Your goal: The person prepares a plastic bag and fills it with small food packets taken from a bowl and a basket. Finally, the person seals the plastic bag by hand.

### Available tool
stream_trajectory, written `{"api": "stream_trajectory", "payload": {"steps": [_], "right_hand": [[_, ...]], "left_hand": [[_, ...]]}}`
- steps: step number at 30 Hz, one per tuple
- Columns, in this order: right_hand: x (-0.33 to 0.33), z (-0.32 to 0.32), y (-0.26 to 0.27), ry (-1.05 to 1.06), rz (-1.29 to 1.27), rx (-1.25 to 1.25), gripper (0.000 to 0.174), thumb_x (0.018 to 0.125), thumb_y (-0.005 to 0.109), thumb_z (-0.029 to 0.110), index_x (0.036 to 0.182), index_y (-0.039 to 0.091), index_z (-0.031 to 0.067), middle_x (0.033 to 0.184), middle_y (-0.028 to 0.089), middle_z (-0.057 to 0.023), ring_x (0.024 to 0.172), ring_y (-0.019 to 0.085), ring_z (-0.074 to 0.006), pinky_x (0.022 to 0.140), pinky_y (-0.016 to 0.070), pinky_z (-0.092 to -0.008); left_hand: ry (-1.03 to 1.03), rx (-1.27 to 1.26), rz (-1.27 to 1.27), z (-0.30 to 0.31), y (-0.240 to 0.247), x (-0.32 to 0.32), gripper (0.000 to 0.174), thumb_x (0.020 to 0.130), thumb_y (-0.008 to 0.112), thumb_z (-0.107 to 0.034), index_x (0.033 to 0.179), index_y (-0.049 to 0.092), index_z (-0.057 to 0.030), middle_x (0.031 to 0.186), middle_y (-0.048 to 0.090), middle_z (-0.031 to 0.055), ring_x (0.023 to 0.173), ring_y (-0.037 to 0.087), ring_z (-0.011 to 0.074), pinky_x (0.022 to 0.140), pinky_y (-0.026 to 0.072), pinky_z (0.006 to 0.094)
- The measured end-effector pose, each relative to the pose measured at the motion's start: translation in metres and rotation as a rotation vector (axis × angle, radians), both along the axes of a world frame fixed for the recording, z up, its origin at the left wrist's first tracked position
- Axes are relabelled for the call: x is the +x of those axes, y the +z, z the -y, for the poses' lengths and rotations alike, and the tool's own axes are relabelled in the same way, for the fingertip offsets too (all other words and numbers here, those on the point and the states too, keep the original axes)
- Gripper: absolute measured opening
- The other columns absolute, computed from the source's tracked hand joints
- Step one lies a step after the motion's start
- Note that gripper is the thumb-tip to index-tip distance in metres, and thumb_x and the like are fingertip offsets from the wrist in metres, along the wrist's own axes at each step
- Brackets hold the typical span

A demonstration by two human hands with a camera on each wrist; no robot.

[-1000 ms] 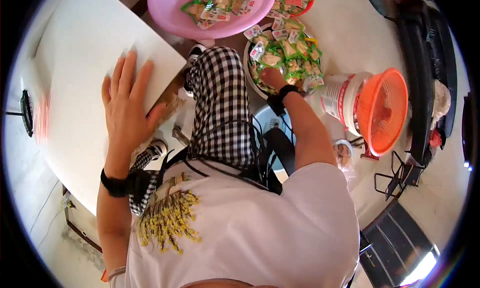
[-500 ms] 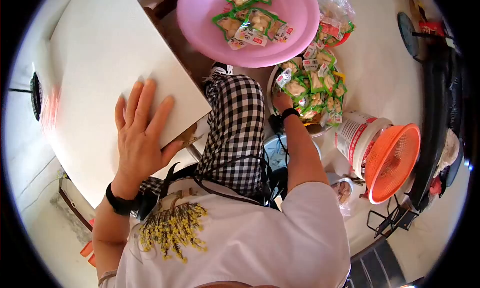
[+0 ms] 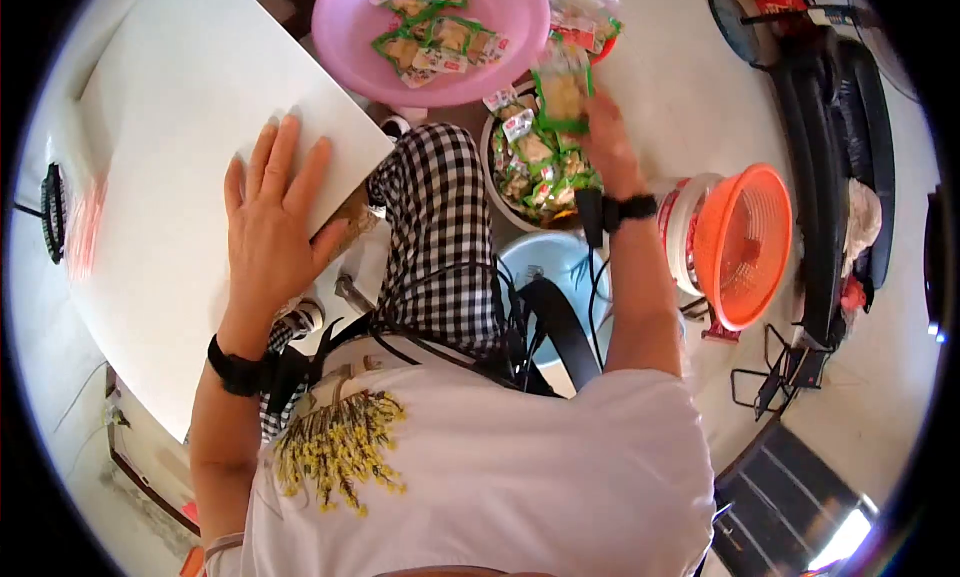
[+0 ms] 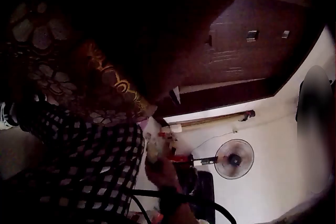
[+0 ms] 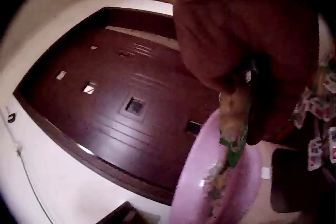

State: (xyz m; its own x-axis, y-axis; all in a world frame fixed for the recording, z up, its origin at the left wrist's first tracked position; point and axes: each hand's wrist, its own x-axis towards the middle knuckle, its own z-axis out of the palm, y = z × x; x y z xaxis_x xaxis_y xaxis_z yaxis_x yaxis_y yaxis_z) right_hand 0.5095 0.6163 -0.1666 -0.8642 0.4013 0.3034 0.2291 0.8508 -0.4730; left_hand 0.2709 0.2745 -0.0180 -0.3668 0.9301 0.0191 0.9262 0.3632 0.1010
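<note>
In the head view the left hand (image 3: pixel 270 222) lies flat on the white table (image 3: pixel 200 107), fingers spread. The right hand (image 3: pixel 612 147) pinches a green-edged food packet (image 3: pixel 563 92) above a round bowl full of similar packets (image 3: pixel 535 152). Up close in the right wrist view, the right hand (image 5: pixel 247 40) has its fingers curled round the packet (image 5: pixel 233 116), with the pink basin (image 5: pixel 191 192) below and beyond. That pink basin (image 3: pixel 335 37) holds several packets and stands beyond the bowl, to its left. In the left wrist view the left hand is a dark shape too dim to read.
A light-blue bucket (image 3: pixel 570 262) stands just on the near side of the bowl. To the right are an orange basket (image 3: pixel 710 237) on a white tub and a black sofa (image 3: pixel 835 167). Plastic-wrapped packets (image 3: pixel 585 12) lie behind the bowl.
The right hand has come up out of the bowl with a packet in its fingers. My left hand stays on the table; the head view has shifted.
</note>
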Motion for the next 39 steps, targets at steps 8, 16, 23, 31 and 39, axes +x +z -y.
{"api": "stream_trajectory", "payload": {"steps": [8,16,23,31,39], "right_hand": [[-0.061,0.011,0.044,-0.335,-0.453,-1.241,0.025,0.093,0.056,0.024,0.107,0.06,0.0035,0.104,0.063,-0.0041,0.091,0.064,-0.018,0.071,0.052,-0.0301],[-0.02,-0.002,-0.179,-0.538,0.377,-0.598,0.03,0.083,0.062,0.025,0.098,0.062,-0.0004,0.091,0.067,-0.0167,0.077,0.065,-0.0326,0.075,0.0514,-0.0408],[-0.077,-0.003,-0.224,-0.516,0.585,-0.273,0.062,0.072,0.073,0.027,0.124,0.048,0.0062,0.128,0.051,-0.0193,0.126,0.042,-0.0366,0.1,0.0398,-0.0477],[-0.095,0.006,-0.236,-0.725,0.597,-0.203,0.067,0.068,0.078,0.03,0.123,0.045,0.0095,0.128,0.05,-0.0152,0.125,0.044,-0.0333,0.103,0.0302,-0.0589],[-0.079,-0.004,-0.194,-0.938,-0.075,-0.366,0.05,0.067,0.071,0.019,0.108,0.049,0.0026,0.104,0.06,-0.0158,0.098,0.059,-0.032,0.086,0.0454,-0.0467]], "left_hand": [[0.019,-0.042,-0.036,0.002,-0.001,-0.001,0.075,0.07,0.07,-0.023,0.139,0.043,-0.01,0.151,0.028,0.0151,0.139,0.026,0.0337,0.112,0.0182,0.0506],[0.039,-0.122,0.0,-0.001,0.002,-0.004,0.071,0.07,0.066,-0.025,0.134,0.044,-0.004,0.149,0.03,0.0203,0.138,0.026,0.0388,0.111,0.017,0.0522],[-0.012,-0.163,-0.011,0.003,-0.003,-0.009,0.066,0.078,0.059,-0.037,0.131,0.043,-0.0006,0.147,0.028,0.0275,0.136,0.026,0.0452,0.111,0.0165,0.0559],[-0.032,-0.158,0.003,0.004,-0.005,-0.01,0.065,0.077,0.061,-0.037,0.129,0.043,-0.0016,0.147,0.027,0.0294,0.135,0.025,0.0477,0.109,0.0179,0.0581],[-0.009,-0.159,0.002,0.001,-0.002,-0.006,0.067,0.076,0.061,-0.034,0.133,0.043,-0.0029,0.146,0.029,0.0273,0.135,0.028,0.0445,0.11,0.0176,0.0553]]}}
